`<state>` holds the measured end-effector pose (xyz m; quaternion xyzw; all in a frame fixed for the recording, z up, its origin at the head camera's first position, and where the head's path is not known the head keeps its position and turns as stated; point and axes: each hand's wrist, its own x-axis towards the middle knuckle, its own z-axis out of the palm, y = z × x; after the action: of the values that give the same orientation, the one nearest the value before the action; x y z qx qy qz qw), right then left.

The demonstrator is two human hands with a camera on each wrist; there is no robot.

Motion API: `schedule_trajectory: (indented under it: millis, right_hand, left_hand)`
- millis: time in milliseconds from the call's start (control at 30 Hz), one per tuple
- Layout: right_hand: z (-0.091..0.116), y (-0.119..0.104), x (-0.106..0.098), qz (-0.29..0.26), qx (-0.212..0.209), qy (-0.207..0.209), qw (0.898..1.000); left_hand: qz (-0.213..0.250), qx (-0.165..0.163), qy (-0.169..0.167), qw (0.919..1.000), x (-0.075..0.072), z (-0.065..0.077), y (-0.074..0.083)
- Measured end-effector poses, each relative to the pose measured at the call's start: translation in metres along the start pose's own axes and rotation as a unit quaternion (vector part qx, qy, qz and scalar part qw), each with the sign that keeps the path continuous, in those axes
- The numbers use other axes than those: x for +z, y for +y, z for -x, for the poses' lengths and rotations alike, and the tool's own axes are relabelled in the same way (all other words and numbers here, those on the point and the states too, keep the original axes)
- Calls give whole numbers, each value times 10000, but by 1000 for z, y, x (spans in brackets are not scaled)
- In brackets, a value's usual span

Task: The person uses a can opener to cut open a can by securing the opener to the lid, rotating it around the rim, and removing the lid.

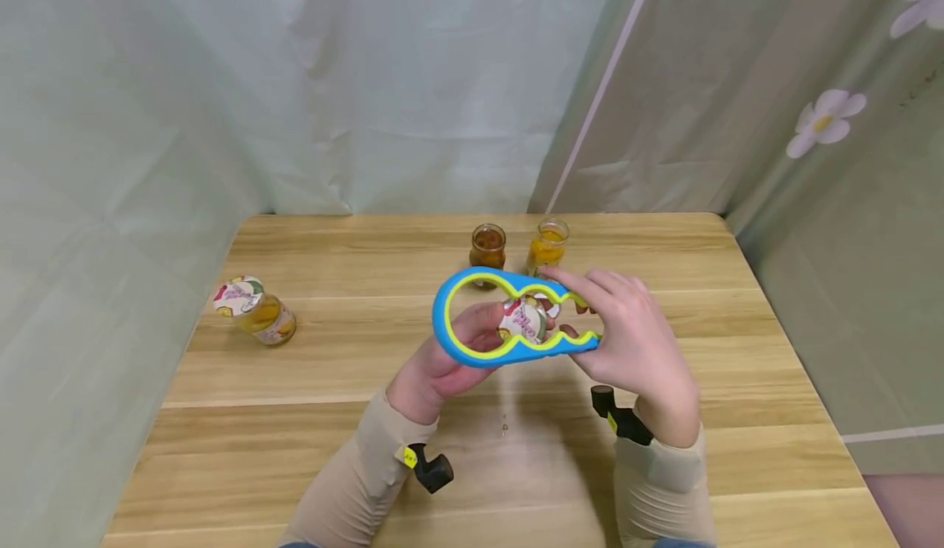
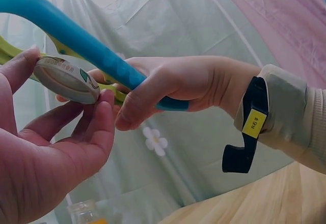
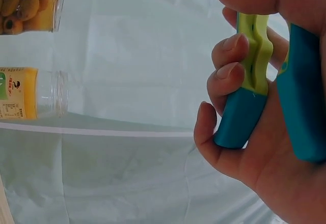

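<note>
My right hand (image 1: 637,335) grips the handles of a blue and lime-green jar opener (image 1: 440,314), its scalloped opening facing up in the head view. Below and through that opening shows a patterned jar lid (image 1: 522,323). The thumb and fingertips of my left hand (image 1: 450,360) pinch this lid by its edge. From the left wrist view, the lid (image 2: 66,79) is tilted, its hollow underside turned toward the palm, with no jar attached. In the right wrist view, fingers (image 3: 229,76) curl round the opener's handle (image 3: 242,114).
Two lidless jars stand toward the back of the wooden table (image 1: 354,261): a brownish one (image 1: 487,246) and a yellow one (image 1: 547,246). A jar with its lid on (image 1: 271,319) stands at the left. Small droplets (image 1: 505,427) lie near the front. Curtains hang behind.
</note>
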<state>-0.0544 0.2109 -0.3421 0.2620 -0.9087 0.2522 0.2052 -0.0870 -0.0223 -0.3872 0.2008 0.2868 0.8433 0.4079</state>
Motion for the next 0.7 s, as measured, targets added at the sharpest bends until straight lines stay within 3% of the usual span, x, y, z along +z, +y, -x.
schedule_trajectory:
  millis: [233,433,567,633,700]
  right_hand:
    - [0,2,0,-80,1,219,9997]
    - [0,2,-4,-119,134,537,9984]
    - [0,3,-4,-84,219,793,9966]
    - [-1,3,-4,-100,272,995,9946]
    - [-1,3,-4,-133,374,1225,9917]
  left_hand:
    - [-263,124,105,9995,-1,-1,1]
    - [-1113,582,500,9908,-10,-4,9]
    - [-1938,899,1040,9714,-19,4,22]
    - [-2473,1081,1355,9533,-22,8,30]
    - [-3049,1148,1754,9290,-25,12,37]
